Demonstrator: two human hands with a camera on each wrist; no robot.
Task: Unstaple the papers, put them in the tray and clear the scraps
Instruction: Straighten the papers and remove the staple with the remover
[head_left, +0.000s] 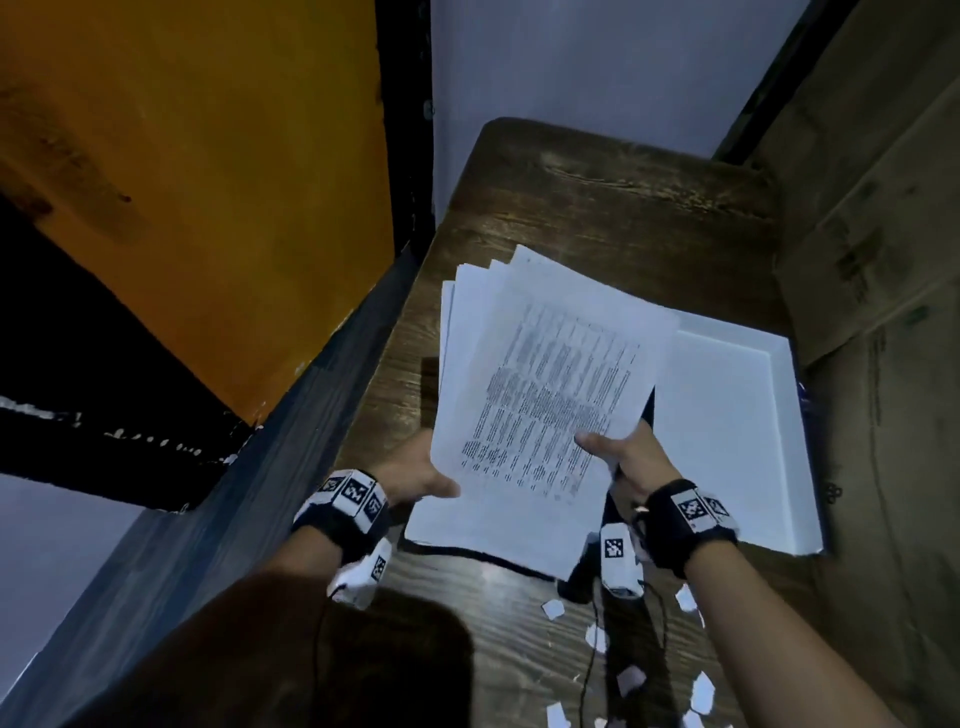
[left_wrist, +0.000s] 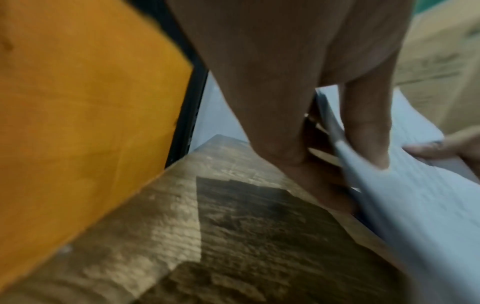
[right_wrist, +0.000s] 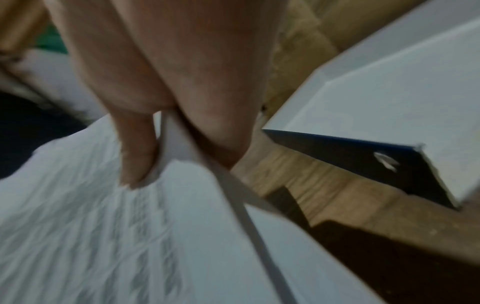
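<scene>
Head view: your left hand (head_left: 415, 475) and right hand (head_left: 631, 457) pinch the fanned papers (head_left: 540, 395); they're light, floppy, slippery; grip opposite edges.

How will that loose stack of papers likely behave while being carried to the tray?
The papers are probably floppy: both hands support them. The fanned far corners suggest loose sheets that may slide apart. They are likely light.

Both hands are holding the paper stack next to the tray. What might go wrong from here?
1. The papers are fanned unevenly, and each hand, left hand and right hand, grips only one near edge, so sheets could slip out.
2. The stack overlaps the tray rim and might catch on it.
3. Scraps lie loose near the right forearm and may get swept off the table.
</scene>
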